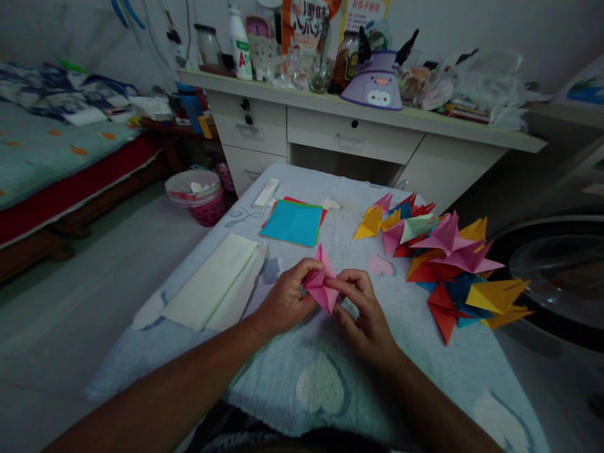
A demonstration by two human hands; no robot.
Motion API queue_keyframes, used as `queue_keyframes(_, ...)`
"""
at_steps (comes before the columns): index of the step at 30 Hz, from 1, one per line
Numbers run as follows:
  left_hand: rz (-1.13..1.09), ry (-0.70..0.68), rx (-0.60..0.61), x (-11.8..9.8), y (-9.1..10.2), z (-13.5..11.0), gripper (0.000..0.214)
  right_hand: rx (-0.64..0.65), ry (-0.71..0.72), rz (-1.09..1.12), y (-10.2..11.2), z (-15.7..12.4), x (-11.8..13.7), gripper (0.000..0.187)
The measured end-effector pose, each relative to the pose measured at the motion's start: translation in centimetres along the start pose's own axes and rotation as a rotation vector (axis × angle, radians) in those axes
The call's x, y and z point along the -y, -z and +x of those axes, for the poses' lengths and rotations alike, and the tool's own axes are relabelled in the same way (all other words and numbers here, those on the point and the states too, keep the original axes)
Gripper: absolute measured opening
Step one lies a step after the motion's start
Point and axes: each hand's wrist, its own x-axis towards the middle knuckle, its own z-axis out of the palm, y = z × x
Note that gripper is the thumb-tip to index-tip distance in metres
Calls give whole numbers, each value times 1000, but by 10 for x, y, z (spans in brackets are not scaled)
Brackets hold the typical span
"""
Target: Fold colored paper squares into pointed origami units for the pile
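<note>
A partly folded piece of pink origami paper (323,290) is held above the table between both hands. My left hand (289,301) pinches its left side between thumb and fingers. On the right side, my right hand (363,314) grips it, with the index finger pressed onto the folds. Just beyond the hands lies a stack of square coloured paper (293,221), blue on top with red and green edges showing. To the right sits a heap of folded paper cranes (446,245) in pink, yellow, red, blue and pale green.
A folded pale sheet (214,280) and a small white box (267,193) lie on the cloth-covered table (325,377). A cluttered white desk (349,129) stands behind. There is a pink bin (207,204) on the floor at left, and a round-doored machine (557,270) at right.
</note>
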Motion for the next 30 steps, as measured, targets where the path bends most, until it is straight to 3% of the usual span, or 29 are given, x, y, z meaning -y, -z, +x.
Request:
queue_keyframes(5, 38, -54, 7, -3, 1, 4, 10, -33, -8, 33, -1, -1, -2, 30)
queue_keyframes(9, -4, 18, 25, -4, 0, 5, 3, -134, -132, 115, -2, -1, -5, 27)
queue_keyframes(14, 13, 60, 75, -5, -6, 2, 5, -78, -202, 114, 0, 1, -8, 7)
queue_keyframes(20, -163, 170, 34, -4, -10, 0, 62, -89, -248, 148, 0, 0, -14, 11)
queue_keyframes(21, -186, 197, 49, -4, -9, 1, 61, -87, -253, 161, 0, -1, -15, 11)
queue_keyframes(25, -84, 271, 121, -1, -5, 4, 19, -70, -259, 226, 0, 0, -11, 10)
queue_keyframes(30, -34, 288, 210, 2, -8, 3, 21, -81, -231, 264, 3, 3, -4, 12)
